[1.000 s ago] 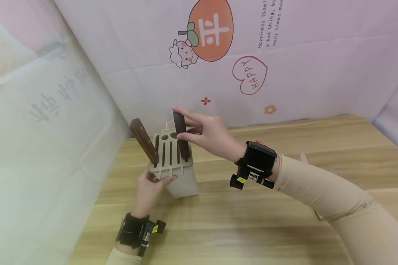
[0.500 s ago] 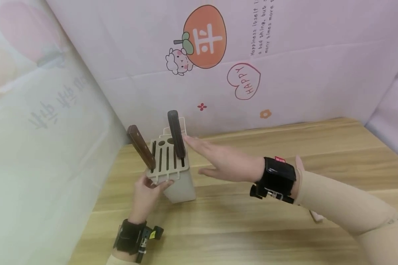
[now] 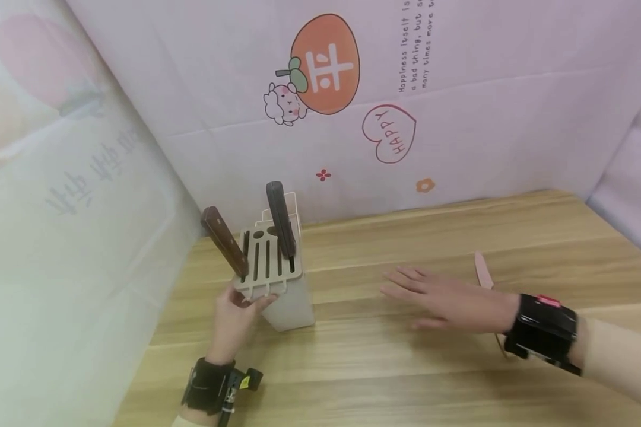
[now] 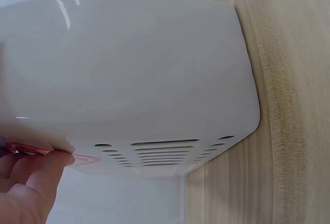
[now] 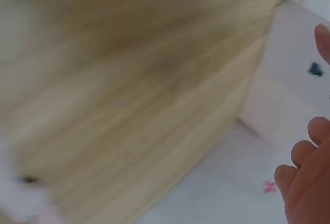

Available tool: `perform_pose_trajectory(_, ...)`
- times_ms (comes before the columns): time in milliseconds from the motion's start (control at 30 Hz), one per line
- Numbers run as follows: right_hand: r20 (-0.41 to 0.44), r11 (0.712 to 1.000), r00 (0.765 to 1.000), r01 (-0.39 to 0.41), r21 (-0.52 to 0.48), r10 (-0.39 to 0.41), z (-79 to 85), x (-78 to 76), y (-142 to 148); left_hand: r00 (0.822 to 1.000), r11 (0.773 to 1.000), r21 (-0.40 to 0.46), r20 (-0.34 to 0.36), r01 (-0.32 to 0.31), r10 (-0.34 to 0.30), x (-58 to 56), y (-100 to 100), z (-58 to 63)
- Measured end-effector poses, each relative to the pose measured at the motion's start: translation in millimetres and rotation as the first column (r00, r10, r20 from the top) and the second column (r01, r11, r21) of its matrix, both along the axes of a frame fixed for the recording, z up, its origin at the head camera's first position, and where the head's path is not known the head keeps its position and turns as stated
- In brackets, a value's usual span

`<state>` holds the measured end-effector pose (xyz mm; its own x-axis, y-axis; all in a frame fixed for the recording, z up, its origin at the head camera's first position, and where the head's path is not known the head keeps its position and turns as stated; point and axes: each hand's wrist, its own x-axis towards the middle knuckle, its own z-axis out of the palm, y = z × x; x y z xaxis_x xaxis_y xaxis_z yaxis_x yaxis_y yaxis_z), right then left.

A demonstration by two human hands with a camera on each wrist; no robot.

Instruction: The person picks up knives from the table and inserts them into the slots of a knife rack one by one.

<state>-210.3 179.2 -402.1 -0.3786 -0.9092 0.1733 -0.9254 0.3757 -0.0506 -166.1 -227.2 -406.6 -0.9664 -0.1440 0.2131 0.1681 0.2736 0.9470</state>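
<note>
A white knife block [image 3: 292, 305] with a beige slotted top stands upright at the left of the table. A brown-handled knife [image 3: 224, 240] sits in a slot on its left; a black-handled knife [image 3: 280, 216] stands in one on its right. My left hand [image 3: 235, 323] grips the block's near upper edge. In the left wrist view, the fingers of this hand [image 4: 36, 188] curl at the vented white wall. Over the table to the right, my right hand [image 3: 451, 299] holds nothing, its fingers extended. A pink-bladed knife [image 3: 482, 271] lies partly hidden beneath its wrist.
The wooden table [image 3: 363, 367] meets a printed cloth backdrop [image 3: 224, 160] behind the block. Another pale cloth wall [image 3: 107, 249] rises close on the left. A thin wire rack [image 3: 291, 204] is fixed at the block's back.
My right hand has let go of the black-handled knife, leaving it in the block, and moved right over the table. The left hand keeps its hold. The pink blade is more exposed.
</note>
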Motion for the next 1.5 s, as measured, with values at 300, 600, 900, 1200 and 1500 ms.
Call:
perform_pose_trajectory(300,-0.024,0.987,0.987,0.16,0.015,-0.16,-33.8,29.1,79.4,1.0,0.999,-0.022,-0.009,-0.026,0.026,1.7,-3.2,2.8)
perform_pose_trajectory(600,-0.053,0.985,0.991,0.117,-0.129,-0.125,-50.0,48.2,122.9,1.0,1.0,-0.026,0.006,-0.014,0.014,0.5,-1.2,0.9)
perform_pose_trajectory(900,-0.053,0.989,0.993,0.096,-0.111,-0.102,-50.5,49.4,123.1,1.0,0.998,-0.063,0.004,-0.011,0.012,-0.6,-1.1,-2.0)
perform_pose_trajectory(1200,-0.055,0.995,0.997,0.045,-0.085,-0.05,-54.4,44.6,126.4,1.0,0.998,-0.062,-0.009,-0.003,0.002,-1.8,0.1,-1.5)
perform_pose_trajectory(1500,-0.005,0.997,1.0,0.003,-0.071,-0.004,-55.8,34.8,129.3,0.999,0.998,-0.063,-0.045,-0.009,0.007,-2.5,-1.1,-3.4)
